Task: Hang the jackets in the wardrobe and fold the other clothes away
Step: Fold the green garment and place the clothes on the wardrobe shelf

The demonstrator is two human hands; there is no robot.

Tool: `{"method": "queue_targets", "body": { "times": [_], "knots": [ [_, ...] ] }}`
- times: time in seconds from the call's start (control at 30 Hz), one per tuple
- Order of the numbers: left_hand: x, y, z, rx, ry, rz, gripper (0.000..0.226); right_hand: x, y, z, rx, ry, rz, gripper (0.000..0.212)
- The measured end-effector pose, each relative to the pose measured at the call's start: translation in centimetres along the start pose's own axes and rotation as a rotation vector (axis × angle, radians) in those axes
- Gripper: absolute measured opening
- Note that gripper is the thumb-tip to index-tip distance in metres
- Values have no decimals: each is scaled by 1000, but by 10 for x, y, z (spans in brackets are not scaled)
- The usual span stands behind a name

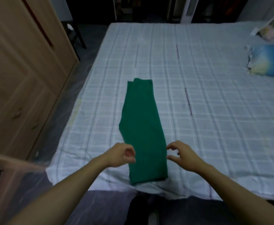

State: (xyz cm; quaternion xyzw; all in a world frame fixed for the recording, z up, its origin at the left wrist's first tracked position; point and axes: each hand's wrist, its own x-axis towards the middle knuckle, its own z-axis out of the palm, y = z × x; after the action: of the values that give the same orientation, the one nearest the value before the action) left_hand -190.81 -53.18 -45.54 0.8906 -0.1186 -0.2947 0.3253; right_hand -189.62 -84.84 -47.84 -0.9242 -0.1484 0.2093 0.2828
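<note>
Folding the green trousers (142, 127), lying lengthwise mid-frame on the bed (214, 95), goes best if the left hand (122, 155) and right hand (181, 154), both curled but empty beside the near end, pinch both corners evenly.

One green folded garment (142, 127) lay on one checked bedsheet (214, 95). Two hands showed: one left hand (121, 155), one right hand (181, 154). One wooden wardrobe (19, 70), one blue pillow (268, 60), one plastic bag (272, 28), one white unit (189, 9).
</note>
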Motion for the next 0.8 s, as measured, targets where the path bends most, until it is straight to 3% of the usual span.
{"method": "queue_targets", "body": {
  "times": [0.1, 0.37, 0.53, 0.8],
  "knots": [
    [-3, -3, -17, -7, 185, -44, 15, 5, -13, -3, 28, 118, 54, 35],
    [9, 4, -92, -28, 420, 13, 5, 48, -57, -43, 74, 238, 60, 32],
    [60, -17, -138, -62, 586, 4, 8, 107, -76, -68, 174, 509, 129, 11],
    [158, -81, -184, -108, 606, -121, 26, 240, -68, -79, 103, 437, 239, 38]
  ]
}}
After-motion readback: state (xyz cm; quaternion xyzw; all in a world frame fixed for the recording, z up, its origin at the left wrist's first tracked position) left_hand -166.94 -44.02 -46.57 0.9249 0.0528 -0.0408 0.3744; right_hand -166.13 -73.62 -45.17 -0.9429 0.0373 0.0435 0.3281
